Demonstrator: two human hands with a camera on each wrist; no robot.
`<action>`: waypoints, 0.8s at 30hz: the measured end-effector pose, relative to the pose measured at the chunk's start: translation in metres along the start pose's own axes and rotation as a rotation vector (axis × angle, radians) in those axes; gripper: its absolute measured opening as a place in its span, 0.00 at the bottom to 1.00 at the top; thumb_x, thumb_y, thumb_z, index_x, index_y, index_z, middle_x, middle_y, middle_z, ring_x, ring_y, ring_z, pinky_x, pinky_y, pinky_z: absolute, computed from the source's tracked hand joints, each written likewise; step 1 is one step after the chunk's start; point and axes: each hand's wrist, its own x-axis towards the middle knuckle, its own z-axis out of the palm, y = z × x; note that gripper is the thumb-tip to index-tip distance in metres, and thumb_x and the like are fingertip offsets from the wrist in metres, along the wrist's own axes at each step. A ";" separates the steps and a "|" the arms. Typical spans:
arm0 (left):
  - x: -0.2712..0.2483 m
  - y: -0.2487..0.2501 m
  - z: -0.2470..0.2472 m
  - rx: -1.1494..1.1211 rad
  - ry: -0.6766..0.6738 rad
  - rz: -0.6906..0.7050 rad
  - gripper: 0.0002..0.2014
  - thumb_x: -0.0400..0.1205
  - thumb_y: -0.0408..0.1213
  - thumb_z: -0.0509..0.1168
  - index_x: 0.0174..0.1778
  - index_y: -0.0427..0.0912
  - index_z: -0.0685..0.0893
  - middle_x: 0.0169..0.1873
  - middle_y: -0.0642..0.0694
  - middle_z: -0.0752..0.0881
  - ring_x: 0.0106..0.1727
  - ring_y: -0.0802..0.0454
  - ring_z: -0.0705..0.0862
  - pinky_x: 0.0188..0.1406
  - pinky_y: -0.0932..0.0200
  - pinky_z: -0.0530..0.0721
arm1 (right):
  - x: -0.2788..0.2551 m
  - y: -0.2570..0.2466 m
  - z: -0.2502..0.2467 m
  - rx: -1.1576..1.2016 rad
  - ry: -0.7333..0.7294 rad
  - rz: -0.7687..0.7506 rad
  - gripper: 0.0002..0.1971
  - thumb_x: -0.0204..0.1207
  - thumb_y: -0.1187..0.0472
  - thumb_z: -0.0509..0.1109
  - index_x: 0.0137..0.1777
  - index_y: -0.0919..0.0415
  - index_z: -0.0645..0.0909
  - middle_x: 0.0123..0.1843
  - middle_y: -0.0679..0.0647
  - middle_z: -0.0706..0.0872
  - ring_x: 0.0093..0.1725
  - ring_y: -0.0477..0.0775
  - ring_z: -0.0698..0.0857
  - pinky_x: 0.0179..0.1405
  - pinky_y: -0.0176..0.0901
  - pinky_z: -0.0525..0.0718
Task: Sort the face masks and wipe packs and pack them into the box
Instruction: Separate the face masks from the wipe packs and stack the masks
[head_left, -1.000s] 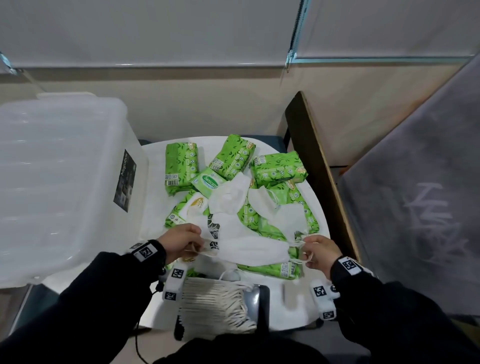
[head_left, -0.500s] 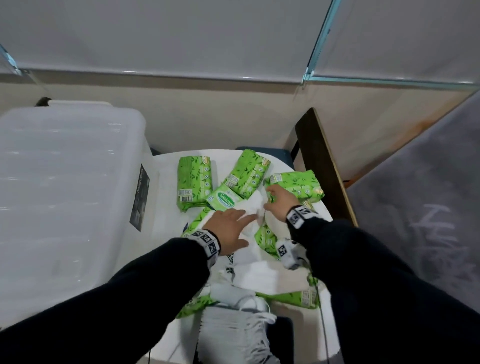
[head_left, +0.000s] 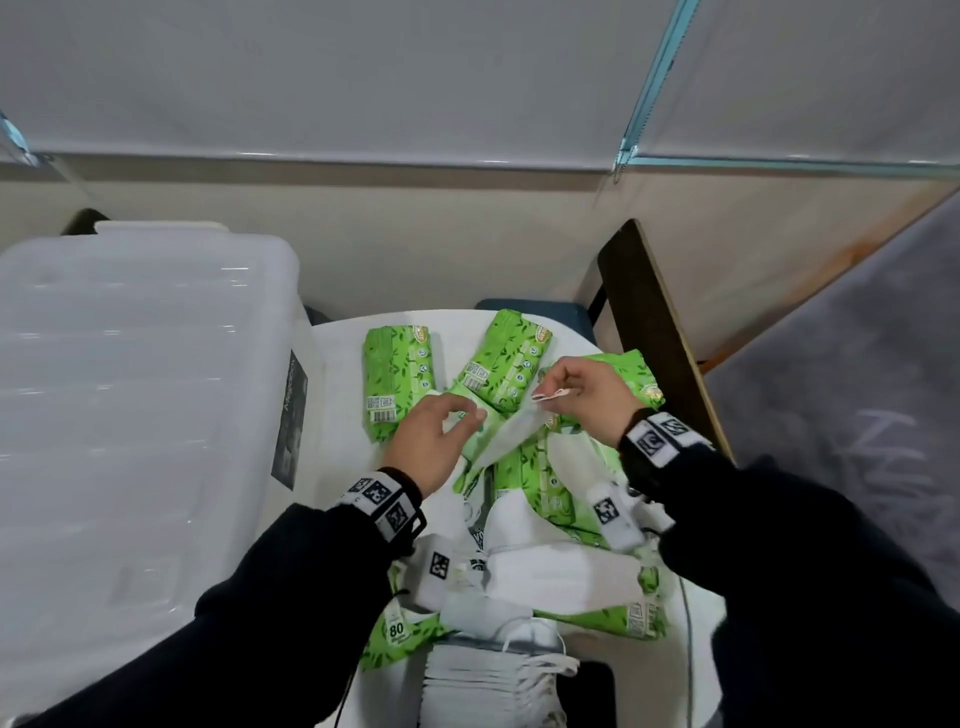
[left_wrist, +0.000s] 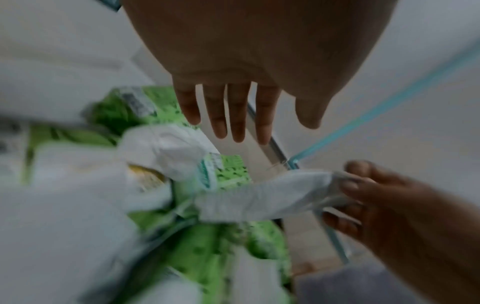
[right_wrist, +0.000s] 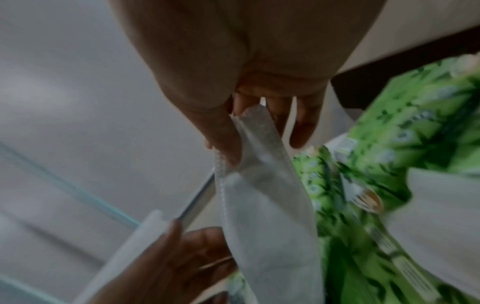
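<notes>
My right hand (head_left: 553, 395) pinches one end of a white face mask (head_left: 511, 434) between thumb and fingers and lifts it off the pile; the right wrist view shows the pinch on the mask (right_wrist: 265, 205). To its left, my left hand (head_left: 467, 415) hovers with straight, empty fingers (left_wrist: 239, 115) over a small pale-green wipe pack (head_left: 475, 436). Green wipe packs (head_left: 397, 379) (head_left: 506, 358) lie on the white table (head_left: 337, 395), some under loose masks. Another mask (head_left: 561, 577) lies flat nearer me. A stack of masks (head_left: 483, 675) sits at the front edge.
A large translucent plastic box (head_left: 130, 415) with its lid on stands at the left, touching the table. A dark wooden board (head_left: 660, 332) runs along the right of the table. A wall rises behind the table.
A second ago both hands held a mask by its ends near the front. Both have since reached to the far pile, where the right hand has picked up a mask end.
</notes>
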 end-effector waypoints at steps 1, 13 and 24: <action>-0.001 0.010 0.002 -0.171 0.000 -0.076 0.15 0.87 0.58 0.64 0.57 0.53 0.89 0.61 0.53 0.87 0.64 0.53 0.84 0.62 0.55 0.78 | -0.015 -0.010 -0.013 0.069 0.001 -0.079 0.15 0.70 0.74 0.78 0.35 0.52 0.82 0.48 0.54 0.93 0.56 0.52 0.91 0.62 0.58 0.87; -0.044 0.063 0.034 -0.728 -0.302 -0.412 0.17 0.77 0.20 0.74 0.61 0.35 0.88 0.46 0.34 0.89 0.29 0.46 0.88 0.25 0.61 0.86 | -0.169 0.052 -0.060 0.509 0.179 0.007 0.18 0.67 0.88 0.73 0.35 0.62 0.80 0.53 0.62 0.90 0.64 0.58 0.88 0.55 0.40 0.84; -0.119 0.043 0.057 -0.477 -0.148 -0.405 0.11 0.76 0.27 0.78 0.53 0.34 0.89 0.41 0.40 0.92 0.37 0.48 0.89 0.32 0.56 0.87 | -0.219 0.112 -0.016 0.638 0.294 0.292 0.19 0.64 0.49 0.83 0.54 0.50 0.85 0.62 0.52 0.86 0.62 0.51 0.83 0.56 0.46 0.79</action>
